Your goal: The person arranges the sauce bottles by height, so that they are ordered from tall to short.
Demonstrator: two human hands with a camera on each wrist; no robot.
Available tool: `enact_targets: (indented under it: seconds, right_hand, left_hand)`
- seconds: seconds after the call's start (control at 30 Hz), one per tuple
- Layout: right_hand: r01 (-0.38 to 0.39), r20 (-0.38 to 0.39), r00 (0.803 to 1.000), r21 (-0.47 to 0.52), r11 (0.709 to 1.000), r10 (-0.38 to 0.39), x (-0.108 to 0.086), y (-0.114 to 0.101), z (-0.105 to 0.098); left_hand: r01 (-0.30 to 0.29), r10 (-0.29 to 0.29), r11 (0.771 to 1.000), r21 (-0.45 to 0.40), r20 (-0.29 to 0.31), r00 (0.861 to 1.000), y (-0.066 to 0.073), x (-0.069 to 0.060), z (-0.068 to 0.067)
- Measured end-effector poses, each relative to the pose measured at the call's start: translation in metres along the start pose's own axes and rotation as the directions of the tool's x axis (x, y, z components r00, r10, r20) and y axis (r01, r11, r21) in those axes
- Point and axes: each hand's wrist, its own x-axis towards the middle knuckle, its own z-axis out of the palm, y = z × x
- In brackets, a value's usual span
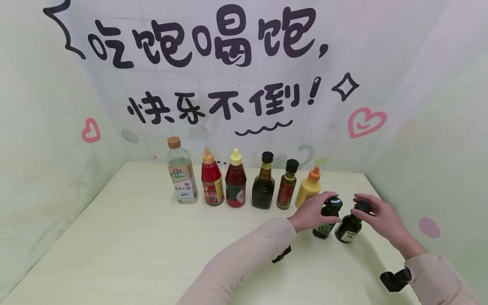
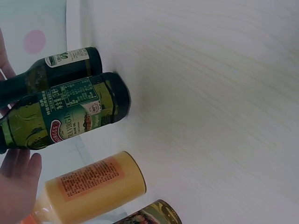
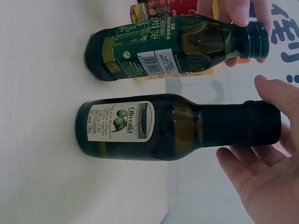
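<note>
Toward the table's right side, two dark green olive oil bottles stand upright next to each other. My left hand [image 1: 309,212] has its thumb and fingers around the neck of the green-labelled olive oil bottle [image 2: 70,112]. Beside it, my right hand [image 1: 388,220] curls around the dark cap of the Olivoilà olive oil bottle [image 3: 135,127], which bears a cream label. In the right wrist view the thumb meets that cap, with the fingers on its other side. Just left of my left hand is a yellow squeeze bottle [image 1: 308,189] with an orange tip, partly hidden by that hand.
Along the back of the pale table [image 1: 126,237] stand a clear white-vinegar bottle [image 1: 183,178], two red sauce bottles [image 1: 212,184] [image 1: 236,186], a dark sauce bottle [image 1: 263,188] and a slim red-labelled bottle [image 1: 286,190]. A printed wall covering [image 1: 228,80] rises behind them.
</note>
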Motion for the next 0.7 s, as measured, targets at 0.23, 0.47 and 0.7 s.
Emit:
enact_targets:
  seconds: [0.23,0.47,0.7]
  right_hand:
    - [-0.005,0.01,1.0,0.016,1.0,0.005,-0.0009,0.0026,-0.0032]
    - [-0.012,-0.015,1.0,0.004,1.0,0.012,-0.0017,0.0053,-0.0006]
    - [-0.023,-0.019,1.0,-0.016,1.0,0.023,-0.0009,0.0097,-0.0008]
  left_hand:
    - [0.042,-0.042,0.999,-0.002,-0.021,0.999,-0.0033,0.0038,0.0023]
    - [0.052,-0.053,0.998,-0.023,-0.067,0.996,-0.0074,0.0064,0.0071]
    - [0.067,-0.076,0.992,-0.106,-0.077,0.994,-0.0075,0.0078,0.0093]
